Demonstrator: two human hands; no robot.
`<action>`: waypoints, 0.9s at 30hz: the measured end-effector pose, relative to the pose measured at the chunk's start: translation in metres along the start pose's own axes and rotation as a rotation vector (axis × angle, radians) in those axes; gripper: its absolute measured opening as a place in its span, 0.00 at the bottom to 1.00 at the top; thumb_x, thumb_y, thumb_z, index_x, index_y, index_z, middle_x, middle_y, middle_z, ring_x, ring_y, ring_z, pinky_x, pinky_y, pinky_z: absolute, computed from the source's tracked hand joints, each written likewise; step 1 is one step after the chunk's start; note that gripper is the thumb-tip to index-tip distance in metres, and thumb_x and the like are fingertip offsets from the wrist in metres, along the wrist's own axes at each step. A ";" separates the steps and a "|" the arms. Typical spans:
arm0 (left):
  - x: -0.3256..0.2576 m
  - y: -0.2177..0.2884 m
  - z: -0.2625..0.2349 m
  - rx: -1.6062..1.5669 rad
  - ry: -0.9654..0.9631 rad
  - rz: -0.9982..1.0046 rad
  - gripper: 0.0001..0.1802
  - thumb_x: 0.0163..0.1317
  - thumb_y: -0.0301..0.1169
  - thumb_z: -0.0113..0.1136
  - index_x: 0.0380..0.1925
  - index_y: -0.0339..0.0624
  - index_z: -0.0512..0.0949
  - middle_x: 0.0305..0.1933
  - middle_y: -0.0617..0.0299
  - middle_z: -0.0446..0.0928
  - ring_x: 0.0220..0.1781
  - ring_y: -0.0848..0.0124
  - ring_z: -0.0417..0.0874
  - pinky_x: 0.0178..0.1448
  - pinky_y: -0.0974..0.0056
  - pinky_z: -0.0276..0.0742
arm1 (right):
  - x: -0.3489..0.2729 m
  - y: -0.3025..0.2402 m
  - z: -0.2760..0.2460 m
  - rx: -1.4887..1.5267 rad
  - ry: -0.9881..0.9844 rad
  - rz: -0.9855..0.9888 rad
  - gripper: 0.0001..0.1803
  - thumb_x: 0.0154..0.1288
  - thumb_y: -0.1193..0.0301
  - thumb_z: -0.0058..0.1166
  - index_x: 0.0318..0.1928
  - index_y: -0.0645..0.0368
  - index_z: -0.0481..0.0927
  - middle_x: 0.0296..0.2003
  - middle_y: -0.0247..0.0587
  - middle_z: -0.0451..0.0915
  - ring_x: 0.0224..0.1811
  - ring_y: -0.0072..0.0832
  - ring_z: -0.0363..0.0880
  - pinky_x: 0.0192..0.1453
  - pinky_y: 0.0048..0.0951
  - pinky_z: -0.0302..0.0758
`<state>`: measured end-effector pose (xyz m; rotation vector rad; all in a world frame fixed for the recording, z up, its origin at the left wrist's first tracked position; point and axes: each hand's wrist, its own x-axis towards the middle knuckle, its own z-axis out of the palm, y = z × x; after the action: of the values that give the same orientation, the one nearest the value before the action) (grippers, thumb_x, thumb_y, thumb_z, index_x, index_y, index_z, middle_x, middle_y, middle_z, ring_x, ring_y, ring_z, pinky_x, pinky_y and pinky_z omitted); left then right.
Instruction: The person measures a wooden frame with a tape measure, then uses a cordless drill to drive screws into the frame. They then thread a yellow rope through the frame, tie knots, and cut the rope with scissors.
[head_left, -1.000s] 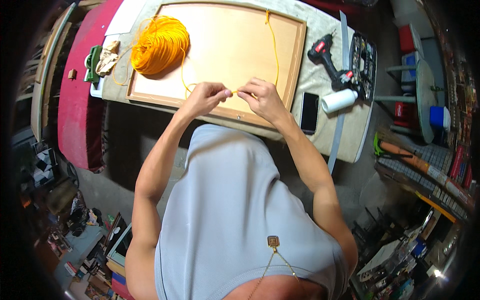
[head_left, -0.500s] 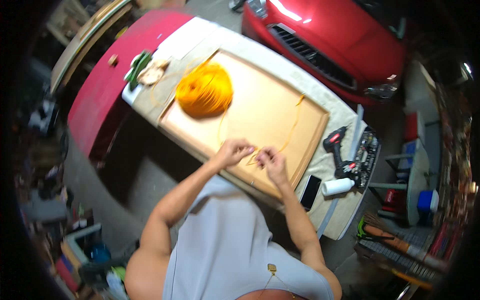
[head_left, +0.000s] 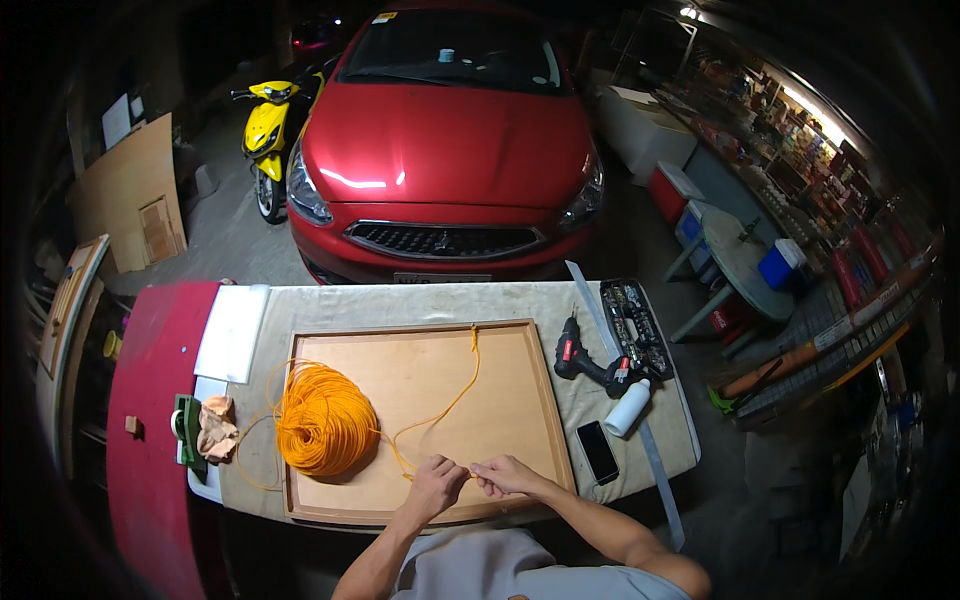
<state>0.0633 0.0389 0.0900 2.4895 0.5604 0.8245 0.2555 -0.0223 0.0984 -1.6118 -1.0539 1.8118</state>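
Observation:
My left hand (head_left: 439, 485) and my right hand (head_left: 505, 476) meet over the near edge of a shallow wooden frame with a flat panel (head_left: 500, 400). Both are closed, pinching a thin orange cord (head_left: 446, 412) between them; the fingers hide most of the held part. From my hands the cord runs up to the far rim of the frame, where it is fastened in a small knot. Another stretch leads left to a large coil of orange cord (head_left: 322, 425), which lies on the panel's left side.
Right of the frame lie a cordless drill (head_left: 585, 362), a phone (head_left: 598, 452), a white bottle (head_left: 628, 408), a metal ruler (head_left: 660, 480) and a bit case (head_left: 634, 330). Leftward are a crumpled cloth (head_left: 216, 428) and a green tool (head_left: 188, 430). A red car (head_left: 445, 160) stands beyond the table.
My view has swung up and levelled, showing more of the car and a yellow scooter. My hands have come closer together, still on the cord.

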 end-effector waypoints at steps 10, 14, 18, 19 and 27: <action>0.013 0.004 0.013 -0.013 -0.051 0.178 0.07 0.53 0.26 0.63 0.32 0.41 0.76 0.26 0.62 0.72 0.29 0.65 0.75 0.31 0.63 0.73 | -0.012 0.028 0.007 0.252 0.025 0.020 0.21 0.76 0.56 0.37 0.38 0.59 0.75 0.22 0.22 0.64 0.21 0.13 0.60 0.22 0.15 0.58; 0.003 0.009 0.023 -0.129 -0.069 0.048 0.06 0.55 0.26 0.63 0.32 0.42 0.76 0.25 0.61 0.70 0.23 0.64 0.75 0.25 0.62 0.72 | -0.015 0.042 0.005 0.217 -0.009 -0.044 0.20 0.76 0.59 0.38 0.42 0.62 0.77 0.22 0.22 0.64 0.21 0.12 0.59 0.22 0.16 0.58; -0.004 0.017 0.029 -0.192 -0.059 -0.077 0.05 0.56 0.26 0.64 0.31 0.42 0.77 0.24 0.59 0.70 0.21 0.62 0.75 0.24 0.61 0.72 | -0.018 0.048 0.001 0.105 0.032 -0.056 0.19 0.75 0.60 0.39 0.40 0.62 0.79 0.22 0.23 0.66 0.22 0.13 0.60 0.22 0.17 0.59; -0.002 0.018 0.030 -0.213 -0.044 -0.073 0.05 0.56 0.26 0.64 0.31 0.42 0.77 0.24 0.59 0.71 0.21 0.62 0.76 0.24 0.61 0.72 | -0.017 0.048 0.000 0.088 0.042 -0.062 0.19 0.75 0.61 0.39 0.40 0.62 0.79 0.22 0.23 0.66 0.22 0.13 0.61 0.22 0.17 0.59; 0.004 0.029 0.045 -0.188 -0.009 -0.062 0.05 0.52 0.24 0.66 0.29 0.41 0.79 0.24 0.60 0.73 0.22 0.62 0.77 0.24 0.61 0.73 | -0.022 0.064 -0.006 0.343 -0.069 -0.102 0.17 0.75 0.61 0.41 0.29 0.57 0.72 0.19 0.21 0.64 0.19 0.12 0.58 0.20 0.16 0.54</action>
<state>0.1019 0.0040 0.0751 2.2928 0.5291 0.8025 0.2737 -0.0752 0.0604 -1.2786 -0.7855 1.8700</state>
